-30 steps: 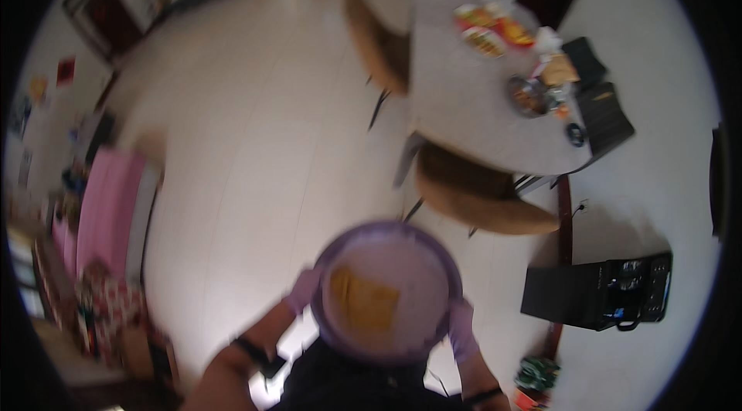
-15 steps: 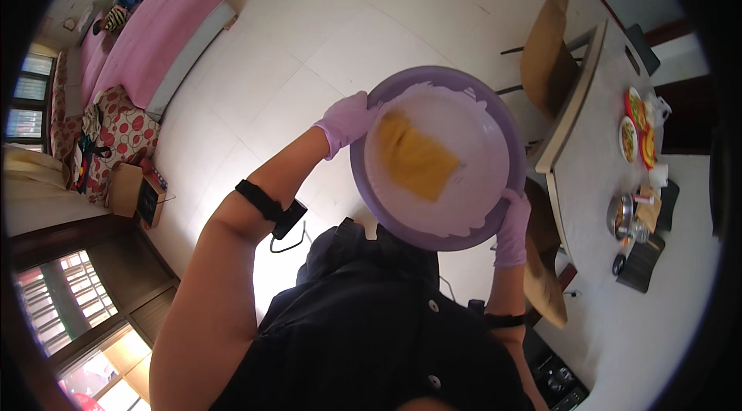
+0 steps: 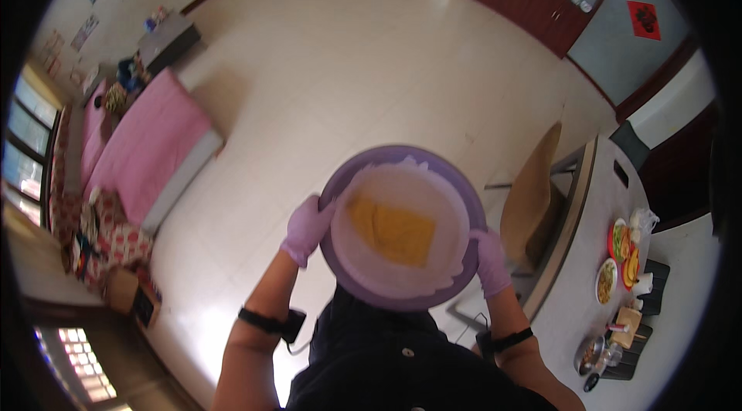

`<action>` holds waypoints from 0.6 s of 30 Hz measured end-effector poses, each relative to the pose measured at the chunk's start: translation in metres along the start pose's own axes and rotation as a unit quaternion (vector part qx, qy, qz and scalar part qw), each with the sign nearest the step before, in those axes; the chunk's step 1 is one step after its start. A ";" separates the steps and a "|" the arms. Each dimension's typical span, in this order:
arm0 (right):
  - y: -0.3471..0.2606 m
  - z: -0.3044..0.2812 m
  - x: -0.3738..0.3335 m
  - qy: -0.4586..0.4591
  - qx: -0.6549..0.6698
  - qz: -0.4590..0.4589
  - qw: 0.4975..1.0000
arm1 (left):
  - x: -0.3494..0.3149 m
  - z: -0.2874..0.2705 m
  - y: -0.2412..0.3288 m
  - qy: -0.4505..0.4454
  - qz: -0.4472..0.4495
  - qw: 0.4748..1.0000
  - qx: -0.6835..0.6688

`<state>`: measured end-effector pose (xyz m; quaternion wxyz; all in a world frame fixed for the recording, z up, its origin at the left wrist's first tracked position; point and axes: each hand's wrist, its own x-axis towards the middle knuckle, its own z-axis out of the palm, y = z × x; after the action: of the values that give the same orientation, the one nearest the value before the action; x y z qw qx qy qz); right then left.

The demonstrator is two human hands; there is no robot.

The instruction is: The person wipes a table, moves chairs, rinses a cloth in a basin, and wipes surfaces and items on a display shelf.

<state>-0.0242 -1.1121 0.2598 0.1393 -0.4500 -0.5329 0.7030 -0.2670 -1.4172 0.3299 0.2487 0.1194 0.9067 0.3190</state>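
A round purple basin is held in front of my body, above the floor. Cloudy, whitish water lies inside it, and a yellow cloth sits in the water, its edges slightly blurred. On the basin's left side, my left hand, in a lilac glove, is closed round the rim. Gloved the same way, my right hand grips the rim on the opposite side. The fingers under the basin are hidden.
A long table at the right carries plates of food, a metal bowl and a cup. Against it stands a brown chair. To the left is a pink-covered sofa; pale tiled floor stretches ahead.
My view has tilted up, bringing the far cabinets and wall into sight. The basin, still in both hands, now appears lower and farther left in the picture.
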 end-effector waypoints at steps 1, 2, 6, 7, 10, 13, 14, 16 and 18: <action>-0.012 0.013 0.025 0.002 0.012 0.004 1.000 | 0.030 -0.004 0.013 0.010 0.000 1.000 -0.021; -0.021 0.024 0.046 0.002 0.029 0.003 1.000 | 0.059 -0.008 0.025 0.009 -0.015 0.999 -0.047; -0.057 0.057 0.120 0.055 0.083 0.002 0.995 | 0.172 -0.019 0.082 -0.035 -0.009 0.998 -0.042; -0.070 0.059 0.138 0.066 0.072 0.001 0.995 | 0.202 -0.022 0.096 -0.057 -0.003 0.997 -0.048; -0.118 0.063 0.191 0.106 0.063 -0.001 0.992 | 0.285 -0.024 0.144 -0.096 0.025 0.994 -0.042; -0.164 0.055 0.249 0.124 0.067 -0.034 0.989 | 0.364 -0.009 0.189 -0.132 0.051 0.989 -0.050; -0.176 0.049 0.273 0.144 0.058 -0.018 0.988 | 0.387 0.000 0.201 -0.148 0.052 0.986 -0.051; -0.195 0.038 0.327 0.141 0.050 -0.024 0.988 | 0.438 0.018 0.227 -0.135 0.074 0.988 0.011; -0.209 0.030 0.394 0.160 0.001 -0.030 0.987 | 0.494 0.037 0.257 -0.148 0.056 0.987 0.009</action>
<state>-0.3263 -0.7829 0.2525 0.2447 -0.5401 -0.5161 0.6181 -0.6515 -1.0157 0.2839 0.3611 0.2186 0.8542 0.3035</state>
